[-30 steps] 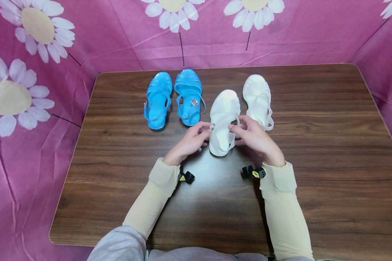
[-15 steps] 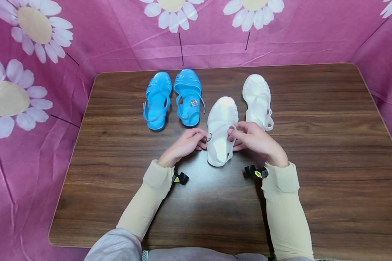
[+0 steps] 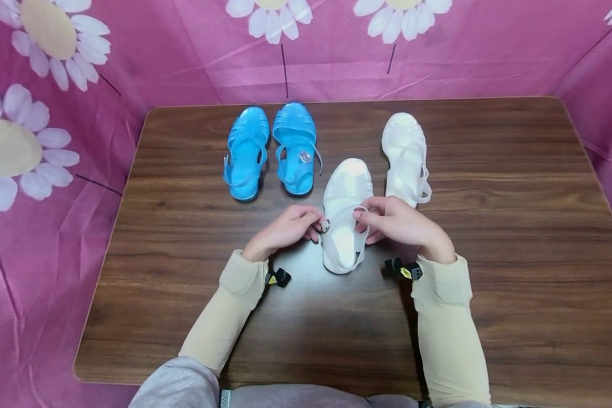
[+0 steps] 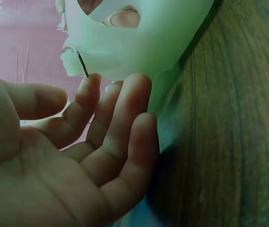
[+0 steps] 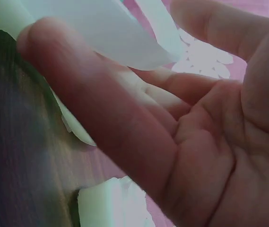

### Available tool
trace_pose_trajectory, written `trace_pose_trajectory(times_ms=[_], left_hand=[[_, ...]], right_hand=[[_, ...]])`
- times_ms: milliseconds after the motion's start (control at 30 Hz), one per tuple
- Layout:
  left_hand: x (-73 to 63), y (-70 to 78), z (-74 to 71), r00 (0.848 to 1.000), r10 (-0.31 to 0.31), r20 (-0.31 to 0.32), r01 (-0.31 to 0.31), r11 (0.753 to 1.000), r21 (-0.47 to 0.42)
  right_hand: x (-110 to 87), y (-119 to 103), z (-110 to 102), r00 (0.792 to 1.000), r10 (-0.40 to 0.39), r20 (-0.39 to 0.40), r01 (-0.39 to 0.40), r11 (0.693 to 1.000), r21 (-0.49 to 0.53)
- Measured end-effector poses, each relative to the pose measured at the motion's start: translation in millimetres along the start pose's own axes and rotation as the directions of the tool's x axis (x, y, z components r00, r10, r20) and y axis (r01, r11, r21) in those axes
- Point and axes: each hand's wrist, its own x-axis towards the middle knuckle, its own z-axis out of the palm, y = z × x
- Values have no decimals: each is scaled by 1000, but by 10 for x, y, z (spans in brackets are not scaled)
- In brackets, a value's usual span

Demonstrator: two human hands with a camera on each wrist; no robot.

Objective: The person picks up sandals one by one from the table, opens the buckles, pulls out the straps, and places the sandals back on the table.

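A white jelly sandal (image 3: 347, 187) lies near the table's middle, toe toward the back. My left hand (image 3: 290, 226) is at its left side; in the left wrist view its index fingertip (image 4: 92, 82) touches the small metal buckle (image 4: 82, 64), with the thumb apart and fingers loosely bent. On the other side my right hand (image 3: 400, 221) holds the sandal by its ankle strap (image 3: 363, 226), thumb above and fingers around the side. In the right wrist view, fingers (image 5: 101, 109) reach beneath the pale sandal body (image 5: 87, 23); their tips are partly hidden.
The matching white sandal (image 3: 404, 141) lies behind my right hand. A pair of blue jelly sandals, one left (image 3: 247, 147) and one right (image 3: 294, 136), lies at the back. Pink cloth (image 3: 336, 68) with daisies hangs behind the brown wooden table (image 3: 515, 226).
The nearer white sandal has slid toward me, away from its mate, with both hands moving along beside it. The left hand has shifted slightly left. The blue sandals lie unmoved.
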Motion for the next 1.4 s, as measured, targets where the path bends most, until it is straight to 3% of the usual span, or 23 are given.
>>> trace_pose_trajectory(times_ms=[233,433,533,633,733,867,1000,1100,1400], left_hand=[[-10,6,-37,998,25,56,-24,1000,-18],[-15,5,-67,996,23,87,-24,1000,9],[-5,-3,-74,994,33,107,-36,999,28],[2,-14,-81,991,42,124,-47,998,40],[1,-19,-91,989,53,135,-62,996,65],[0,-36,-106,982,77,171,-101,985,140],[10,-57,-106,975,93,203,-135,969,205],[19,-65,-98,975,95,200,-140,965,222],[23,-68,-53,977,119,175,-161,954,253]], right_hand=[[-44,-51,-2,1000,-9,-22,5,986,-169],[-123,-137,-8,995,-58,-83,23,926,-376],[-171,-183,-7,987,-104,-121,46,913,-404],[-205,-222,-1,979,-135,-154,67,921,-383],[-216,-253,8,965,-174,-196,98,934,-344],[-190,-282,46,928,-264,-262,172,929,-326],[-122,-298,146,890,-371,-265,274,900,-340],[-59,-302,237,874,-431,-224,335,869,-364],[70,-260,333,917,-386,-104,305,844,-442]])
